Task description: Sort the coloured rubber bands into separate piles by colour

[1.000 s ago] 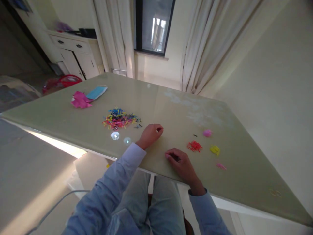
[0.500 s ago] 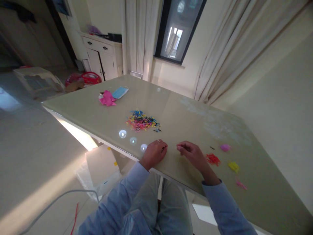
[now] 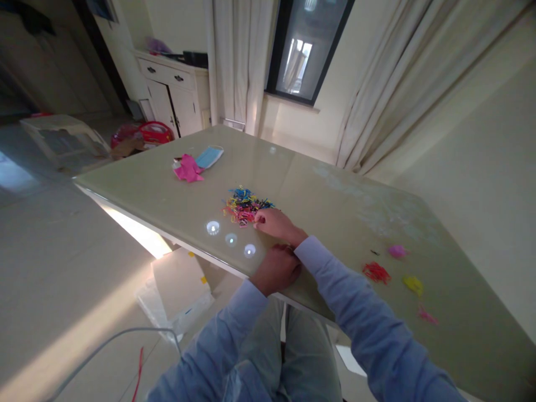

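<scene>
A mixed heap of small coloured elastic bands [image 3: 243,202] lies on the glossy table, with blue, yellow, black, red and pink among them. My right hand [image 3: 274,222] reaches across to the heap's near right edge, its fingers pinched together against the bands; what is between the fingertips is hidden. Below it, by the table's front edge, my left hand [image 3: 277,270] is curled closed, partly covered by the right wrist, and its contents cannot be made out. Off to the right lie sorted clusters: red bands [image 3: 376,273], yellow bands [image 3: 413,285], pink bands [image 3: 427,314] and a purple clump [image 3: 397,251].
Pink crumpled paper [image 3: 188,168] and a blue face mask [image 3: 210,157] lie at the table's far left. A small dark band [image 3: 374,253] is near the red cluster. Below the left edge, a cardboard sheet [image 3: 180,285] rests on plastic wrap.
My right hand has swung left from the near middle of the table to the mixed heap, crossing over my left hand. The left hand stays near the front edge, closed.
</scene>
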`<state>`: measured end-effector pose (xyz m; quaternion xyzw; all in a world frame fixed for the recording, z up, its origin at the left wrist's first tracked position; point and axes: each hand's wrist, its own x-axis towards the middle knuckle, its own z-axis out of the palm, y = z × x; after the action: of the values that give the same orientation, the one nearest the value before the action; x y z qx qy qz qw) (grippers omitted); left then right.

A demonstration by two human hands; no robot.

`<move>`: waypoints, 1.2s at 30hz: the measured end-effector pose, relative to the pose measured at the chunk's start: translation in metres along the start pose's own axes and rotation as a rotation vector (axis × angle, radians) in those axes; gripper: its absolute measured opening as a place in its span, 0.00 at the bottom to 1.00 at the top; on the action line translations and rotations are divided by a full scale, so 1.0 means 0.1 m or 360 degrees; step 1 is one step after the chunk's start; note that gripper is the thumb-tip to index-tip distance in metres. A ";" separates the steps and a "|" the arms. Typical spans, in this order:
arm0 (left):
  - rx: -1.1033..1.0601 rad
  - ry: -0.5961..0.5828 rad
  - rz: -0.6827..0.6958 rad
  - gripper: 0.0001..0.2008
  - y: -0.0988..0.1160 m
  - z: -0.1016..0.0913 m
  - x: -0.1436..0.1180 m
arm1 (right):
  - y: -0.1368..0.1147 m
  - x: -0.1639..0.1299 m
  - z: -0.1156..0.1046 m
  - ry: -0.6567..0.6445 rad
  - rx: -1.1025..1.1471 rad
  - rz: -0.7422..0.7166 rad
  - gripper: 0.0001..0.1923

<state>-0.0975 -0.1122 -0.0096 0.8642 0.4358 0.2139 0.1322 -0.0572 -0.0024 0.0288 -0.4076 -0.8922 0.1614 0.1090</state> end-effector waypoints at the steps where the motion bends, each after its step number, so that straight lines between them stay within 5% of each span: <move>1: -0.0019 0.0000 -0.0006 0.11 0.00 0.00 0.00 | 0.00 0.03 0.02 0.0005 -0.0024 0.0012 0.06; 26: 0.0113 -0.0022 -0.0029 0.12 0.00 0.00 0.01 | 0.20 -0.11 0.11 -0.0009 -0.0180 0.0084 0.11; 36: 0.0115 -0.0001 -0.0046 0.12 -0.04 0.04 0.01 | 0.11 -0.03 -0.10 0.0063 -0.0218 -0.0004 0.08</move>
<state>-0.0977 -0.1095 -0.0140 0.8621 0.4556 0.1958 0.1041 -0.0446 0.0038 0.0337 -0.4161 -0.8993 0.0919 0.0986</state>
